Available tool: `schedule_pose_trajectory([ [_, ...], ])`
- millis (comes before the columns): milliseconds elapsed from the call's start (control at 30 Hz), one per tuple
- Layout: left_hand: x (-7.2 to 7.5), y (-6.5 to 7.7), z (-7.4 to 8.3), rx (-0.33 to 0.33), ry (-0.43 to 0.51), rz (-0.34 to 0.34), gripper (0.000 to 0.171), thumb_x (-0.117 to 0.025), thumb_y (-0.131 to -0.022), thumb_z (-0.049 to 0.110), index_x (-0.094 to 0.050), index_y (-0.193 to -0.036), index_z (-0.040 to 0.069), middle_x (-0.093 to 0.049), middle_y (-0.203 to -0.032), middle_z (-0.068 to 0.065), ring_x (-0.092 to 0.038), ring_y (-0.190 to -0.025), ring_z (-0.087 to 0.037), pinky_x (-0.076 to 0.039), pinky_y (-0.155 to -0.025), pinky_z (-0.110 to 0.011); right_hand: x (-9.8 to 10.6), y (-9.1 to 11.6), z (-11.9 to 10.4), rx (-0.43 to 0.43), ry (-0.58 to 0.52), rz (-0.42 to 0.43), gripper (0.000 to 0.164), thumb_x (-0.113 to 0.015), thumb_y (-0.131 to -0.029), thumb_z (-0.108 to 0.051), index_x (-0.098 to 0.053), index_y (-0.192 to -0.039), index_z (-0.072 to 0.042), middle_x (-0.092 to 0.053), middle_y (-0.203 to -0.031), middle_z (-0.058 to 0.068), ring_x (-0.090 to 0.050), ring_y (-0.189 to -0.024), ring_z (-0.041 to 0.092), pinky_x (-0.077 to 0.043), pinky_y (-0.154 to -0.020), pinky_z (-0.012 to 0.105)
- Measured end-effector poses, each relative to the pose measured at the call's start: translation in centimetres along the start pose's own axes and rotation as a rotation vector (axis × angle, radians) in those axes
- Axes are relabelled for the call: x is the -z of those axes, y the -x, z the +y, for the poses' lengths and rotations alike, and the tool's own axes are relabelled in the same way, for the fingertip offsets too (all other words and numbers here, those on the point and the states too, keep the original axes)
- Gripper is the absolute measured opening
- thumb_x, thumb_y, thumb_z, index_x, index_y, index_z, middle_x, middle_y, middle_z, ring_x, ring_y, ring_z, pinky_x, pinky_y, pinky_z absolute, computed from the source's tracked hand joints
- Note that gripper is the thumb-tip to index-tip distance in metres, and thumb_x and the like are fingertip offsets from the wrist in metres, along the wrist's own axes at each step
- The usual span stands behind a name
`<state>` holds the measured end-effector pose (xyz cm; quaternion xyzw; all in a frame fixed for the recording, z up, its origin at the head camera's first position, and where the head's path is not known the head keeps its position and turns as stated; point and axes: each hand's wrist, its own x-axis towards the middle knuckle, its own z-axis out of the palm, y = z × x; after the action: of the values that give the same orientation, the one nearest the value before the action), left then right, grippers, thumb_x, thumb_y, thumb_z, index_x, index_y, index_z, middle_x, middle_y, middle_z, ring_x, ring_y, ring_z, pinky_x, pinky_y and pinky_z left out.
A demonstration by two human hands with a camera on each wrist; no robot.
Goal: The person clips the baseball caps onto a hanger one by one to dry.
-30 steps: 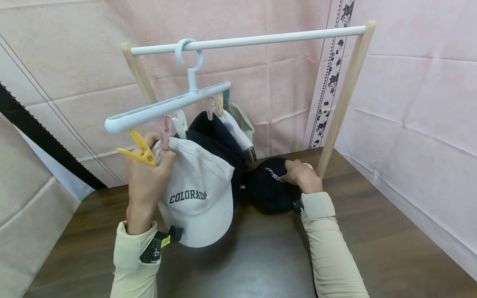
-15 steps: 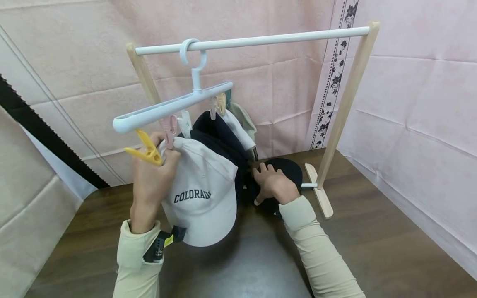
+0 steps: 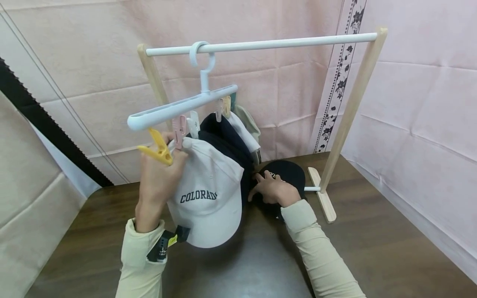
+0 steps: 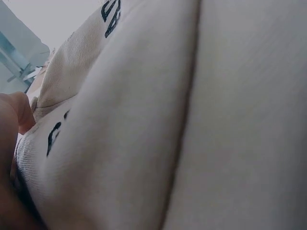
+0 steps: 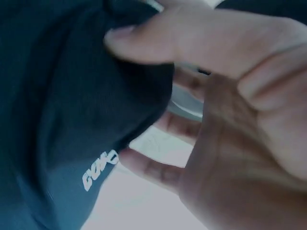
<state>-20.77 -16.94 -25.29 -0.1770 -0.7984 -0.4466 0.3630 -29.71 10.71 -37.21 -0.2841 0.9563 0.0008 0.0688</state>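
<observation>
My left hand [image 3: 158, 178] grips the upper back edge of a white baseball cap [image 3: 208, 207] with dark lettering, beside a pink clothespin [image 3: 179, 131]. A yellow clothespin [image 3: 158, 150] hangs in front of that hand from a light-blue clip hanger [image 3: 179, 108]. In the left wrist view the white cap's fabric [image 4: 129, 124] fills most of the picture. Lower right, my right hand [image 3: 275, 189] holds a black cap [image 3: 290, 173] down by the table. The right wrist view has its thumb on one side of the dark cloth [image 5: 91, 100] and fingers on the other.
The hanger hooks over the white rod [image 3: 279, 43] of a wooden-legged rack [image 3: 354, 107]. Several more caps, among them a navy one [image 3: 227, 134] and a pale green one [image 3: 247, 120], hang behind the white cap. A brown table [image 3: 372, 248] lies underneath.
My right hand has moved left from the black cap's right side, uncovering the rack's foot. The left hand keeps its grip on the white cap. The head view has shifted slightly.
</observation>
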Motion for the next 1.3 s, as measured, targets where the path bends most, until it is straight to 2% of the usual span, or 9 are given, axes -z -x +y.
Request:
schedule_pose_trajectory([
  [133,0.0,0.1,0.2,0.018,-0.008,-0.017,0.023,-0.063,-0.095,-0.001,-0.068,-0.117,0.002,-0.050,-0.067,-0.008,-0.045,-0.040,-0.014,-0.039,-0.037,-0.021,-0.6,-0.2,-0.4,-0.047,0.011,0.011,0.036,-0.066,-0.101,-0.004,-0.080,-0.104,-0.037,-0.043,-0.158,0.006,-0.042,-0.131,0.038,-0.043,-0.105,0.060],
  [267,0.0,0.3,0.1,0.009,-0.036,-0.020,0.024,-0.062,-0.094,-0.001,-0.068,-0.118,0.001,-0.048,-0.063,-0.006,-0.044,-0.039,-0.013,-0.037,-0.037,-0.020,-0.8,-0.5,-1.1,-0.078,0.041,0.064,0.031,-0.071,-0.095,0.001,-0.071,-0.077,-0.024,-0.049,-0.150,0.007,-0.044,-0.126,0.035,-0.044,-0.106,0.057],
  [367,0.0,0.4,0.0,0.001,-0.042,-0.019,0.024,-0.062,-0.094,-0.002,-0.067,-0.117,0.000,-0.047,-0.061,-0.006,-0.042,-0.038,-0.012,-0.036,-0.037,-0.020,-1.1,-0.7,-1.2,-0.102,0.027,0.114,0.030,-0.070,-0.094,-0.001,-0.066,-0.071,-0.019,-0.051,-0.145,0.008,-0.046,-0.119,0.032,-0.047,-0.100,0.053],
  [500,-0.1,0.4,0.1,0.000,-0.035,-0.021,0.025,-0.061,-0.093,-0.003,-0.067,-0.118,0.000,-0.047,-0.062,-0.007,-0.043,-0.039,-0.012,-0.036,-0.037,-0.020,-0.9,-0.4,-1.1,-0.136,-0.049,0.048,0.019,-0.075,-0.092,-0.002,-0.077,-0.098,-0.020,-0.045,-0.151,0.009,-0.043,-0.122,0.033,-0.051,-0.093,0.051],
  [633,-0.2,0.4,0.2,0.003,-0.027,-0.028,0.026,-0.060,-0.094,-0.002,-0.067,-0.119,-0.001,-0.050,-0.065,-0.008,-0.046,-0.041,-0.013,-0.038,-0.039,-0.020,-0.7,-0.3,-1.0,-0.167,-0.132,-0.054,0.055,-0.086,-0.084,0.001,-0.073,-0.129,-0.028,-0.035,-0.160,0.010,-0.037,-0.132,0.035,-0.054,-0.092,0.052],
  [800,-0.3,0.4,0.1,-0.003,-0.022,-0.032,0.027,-0.059,-0.094,-0.002,-0.066,-0.120,-0.002,-0.051,-0.067,-0.009,-0.047,-0.042,-0.012,-0.038,-0.039,-0.020,-1.1,-0.5,-0.7,-0.162,-0.172,0.013,0.053,-0.078,-0.087,0.009,-0.074,-0.127,-0.027,-0.040,-0.157,0.010,-0.043,-0.122,0.033,-0.056,-0.081,0.045],
  [967,-0.3,0.5,0.1,0.008,-0.032,-0.035,0.028,-0.059,-0.095,-0.001,-0.066,-0.122,-0.003,-0.052,-0.068,-0.010,-0.048,-0.043,-0.013,-0.039,-0.039,-0.020,-0.6,-0.5,0.3,-0.123,-0.210,0.098,0.040,-0.079,-0.091,-0.003,-0.072,-0.125,-0.022,-0.048,-0.143,0.011,-0.054,-0.114,0.031,-0.055,-0.079,0.046],
  [1133,-0.3,0.5,0.1,0.012,-0.031,-0.043,0.028,-0.059,-0.095,-0.001,-0.066,-0.122,-0.003,-0.052,-0.069,-0.010,-0.047,-0.042,-0.014,-0.039,-0.039,-0.020,0.9,0.1,1.6,-0.036,-0.285,0.180,0.037,-0.074,-0.096,-0.017,-0.068,-0.132,-0.016,-0.051,-0.144,0.019,-0.062,-0.109,0.031,-0.054,-0.091,0.047],
  [1300,-0.4,0.3,0.2,-0.009,-0.030,-0.056,0.029,-0.059,-0.093,-0.002,-0.066,-0.121,-0.005,-0.053,-0.072,-0.011,-0.047,-0.044,-0.015,-0.038,-0.039,-0.020,2.9,1.6,2.2,-0.002,-0.356,0.223,0.044,-0.065,-0.101,-0.023,-0.060,-0.144,-0.013,-0.053,-0.149,0.018,-0.058,-0.127,0.033,-0.048,-0.107,0.050],
])
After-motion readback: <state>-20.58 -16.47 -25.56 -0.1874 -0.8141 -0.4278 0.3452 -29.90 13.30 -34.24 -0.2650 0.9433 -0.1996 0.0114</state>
